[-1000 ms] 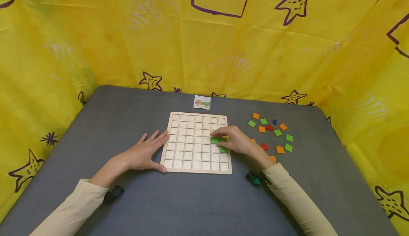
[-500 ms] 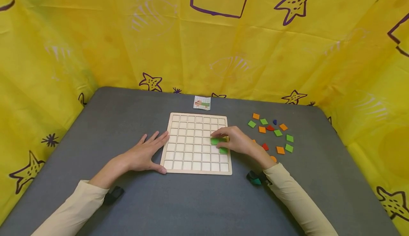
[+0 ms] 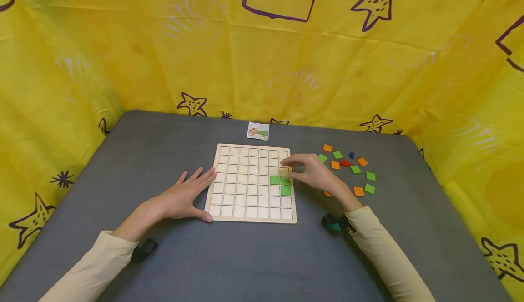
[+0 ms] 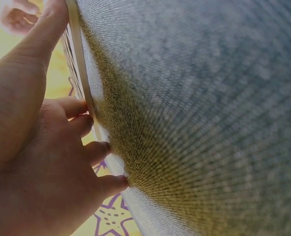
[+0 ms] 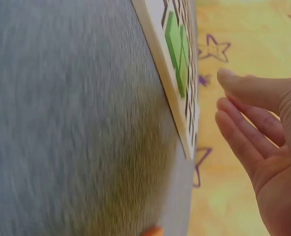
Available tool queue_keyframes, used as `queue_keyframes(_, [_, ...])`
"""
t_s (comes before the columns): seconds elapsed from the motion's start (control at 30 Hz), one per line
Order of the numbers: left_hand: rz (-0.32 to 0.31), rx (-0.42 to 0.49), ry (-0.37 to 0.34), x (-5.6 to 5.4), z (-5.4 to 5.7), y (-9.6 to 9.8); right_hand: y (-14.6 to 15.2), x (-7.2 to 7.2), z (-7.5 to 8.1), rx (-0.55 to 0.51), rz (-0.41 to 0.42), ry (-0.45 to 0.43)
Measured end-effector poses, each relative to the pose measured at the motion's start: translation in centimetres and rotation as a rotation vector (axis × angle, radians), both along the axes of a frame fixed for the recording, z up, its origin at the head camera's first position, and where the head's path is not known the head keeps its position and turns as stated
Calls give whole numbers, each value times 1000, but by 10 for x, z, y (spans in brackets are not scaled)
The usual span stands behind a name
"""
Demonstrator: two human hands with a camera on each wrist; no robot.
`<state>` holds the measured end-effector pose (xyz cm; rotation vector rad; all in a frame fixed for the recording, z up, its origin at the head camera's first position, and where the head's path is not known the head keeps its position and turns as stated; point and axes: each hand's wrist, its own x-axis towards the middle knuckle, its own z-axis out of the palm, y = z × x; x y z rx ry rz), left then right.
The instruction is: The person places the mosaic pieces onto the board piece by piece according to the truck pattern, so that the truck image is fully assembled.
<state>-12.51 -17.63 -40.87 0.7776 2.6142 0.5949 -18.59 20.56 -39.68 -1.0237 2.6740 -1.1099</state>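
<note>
A square wooden grid board (image 3: 241, 218) lies on the table, its cells bare apart from three green square tiles at its right side, one of them this green tile (image 3: 285, 190). My left hand (image 3: 183, 196) rests at the board's left edge with fingers spread and the thumb at the near left corner. Over the right edge, just above the tiles, hovers my right hand (image 3: 313, 171). In the right wrist view, nothing shows between the thumb and the loosely bent fingers of the right hand (image 5: 268, 128), and the green tiles (image 5: 174, 39) sit in the board beside it.
Right of the board lie several loose pieces: orange squares (image 3: 358, 191), green squares (image 3: 370, 188), a red piece (image 3: 345, 162) and a small blue piece (image 3: 351, 155). A small picture card (image 3: 258, 131) lies behind the board. A yellow curtain (image 3: 262, 56) hangs beyond the table (image 3: 245, 261).
My right hand has lifted off the green tiles and moved to the right and slightly away, uncovering them. The left hand has stayed at the board's edge.
</note>
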Motion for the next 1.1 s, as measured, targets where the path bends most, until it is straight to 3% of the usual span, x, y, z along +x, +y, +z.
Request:
queue_keyframes(0.4, [-3,-9,6,-1,0,0,46,-15,-4,7,-162,56])
queue_keyframes(0.63, [-1,-9,1,-1,1,1,68,-20,-8,27,-215,76])
queue_keyframes(1.1, [1,-2,7,0,-1,1,83,-26,-11,100,-374,53])
